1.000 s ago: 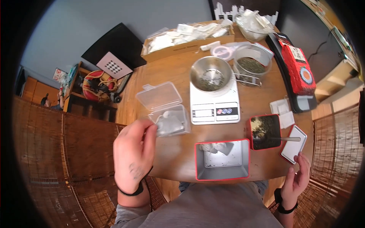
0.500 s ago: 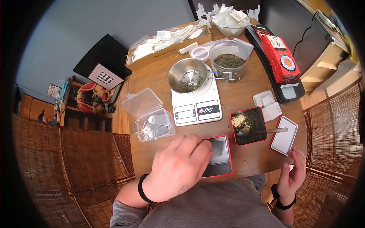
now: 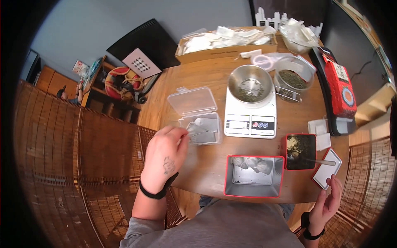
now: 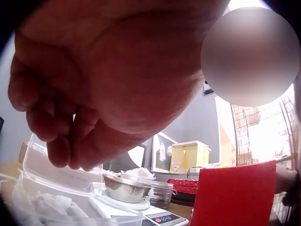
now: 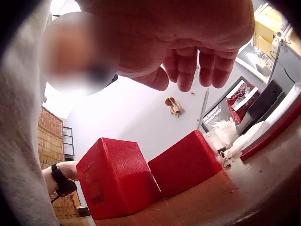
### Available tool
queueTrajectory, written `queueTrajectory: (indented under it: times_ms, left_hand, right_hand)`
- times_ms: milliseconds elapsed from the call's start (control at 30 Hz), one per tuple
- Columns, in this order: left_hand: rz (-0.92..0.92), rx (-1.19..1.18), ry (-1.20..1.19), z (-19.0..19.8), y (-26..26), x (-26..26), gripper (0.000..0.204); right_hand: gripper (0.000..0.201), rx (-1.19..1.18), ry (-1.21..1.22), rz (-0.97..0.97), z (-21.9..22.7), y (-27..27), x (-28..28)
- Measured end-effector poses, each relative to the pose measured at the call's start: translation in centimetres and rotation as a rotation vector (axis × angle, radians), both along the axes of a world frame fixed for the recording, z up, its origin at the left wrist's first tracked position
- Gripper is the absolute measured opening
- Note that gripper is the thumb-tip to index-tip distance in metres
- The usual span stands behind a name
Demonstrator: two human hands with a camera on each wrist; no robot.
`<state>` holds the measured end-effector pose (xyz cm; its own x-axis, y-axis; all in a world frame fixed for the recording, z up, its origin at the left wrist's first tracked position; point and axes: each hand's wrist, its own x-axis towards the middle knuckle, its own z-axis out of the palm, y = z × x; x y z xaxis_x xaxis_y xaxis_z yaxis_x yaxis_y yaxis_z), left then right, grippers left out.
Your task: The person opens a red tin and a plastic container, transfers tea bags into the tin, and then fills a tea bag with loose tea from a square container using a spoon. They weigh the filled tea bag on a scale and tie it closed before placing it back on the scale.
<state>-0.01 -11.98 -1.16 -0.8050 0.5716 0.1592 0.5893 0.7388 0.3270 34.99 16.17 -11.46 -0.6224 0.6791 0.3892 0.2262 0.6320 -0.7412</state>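
My left hand (image 3: 163,155) hovers at the near-left edge of a clear hinged plastic box (image 3: 219,131), its fingers loosely bent. White tea bags (image 3: 206,123) with strings lie in the box; in the left wrist view nothing shows between the fingers above them. A red-rimmed tin (image 3: 254,193) near the table's front edge holds several tea bags along its far side and some dark crumbs. To the right, my right hand (image 3: 326,202) rests relaxed, fingertips near the corner of a white, red-edged tin lid (image 3: 328,167).
Beside the lid stands a red tin (image 3: 285,151) of loose tea with a spoon (image 3: 324,163) in it. A steel cup (image 3: 235,82) of tea leaves sits on a white scale (image 3: 231,120). Behind are a tea container (image 3: 304,93), a cardboard box (image 3: 206,56) and a red packet (image 3: 339,89).
My left hand moved from the plastic box to the tin, then back to the box. More tea bags now lie in the tin. My right hand stayed by the lid.
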Motion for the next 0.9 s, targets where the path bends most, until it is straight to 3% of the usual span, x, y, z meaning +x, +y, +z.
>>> queueTrajectory:
  times_ms: [267,333,733,900]
  left_hand:
    - [-0.143,-0.123,0.012,-3.6,2.3,-3.9,0.023]
    - [-0.084,-0.224,0.008,-3.9,2.7,-4.3,0.024]
    - [-0.166,-0.096,0.135,-4.6,2.3,-4.8,0.007]
    - [-0.161,-0.017,0.168,-2.0,2.1,-3.0,0.005]
  right_hand:
    - [0.040,0.012,0.010,-0.036,-0.1,-1.2,0.1]
    - [0.038,0.052,-0.022,-0.040,0.1,-1.2,0.7]
    - [0.030,0.079,-0.064,0.007,0.7,-1.5,0.1]
    - [0.030,0.061,-0.064,0.020,0.8,-1.7,-0.1]
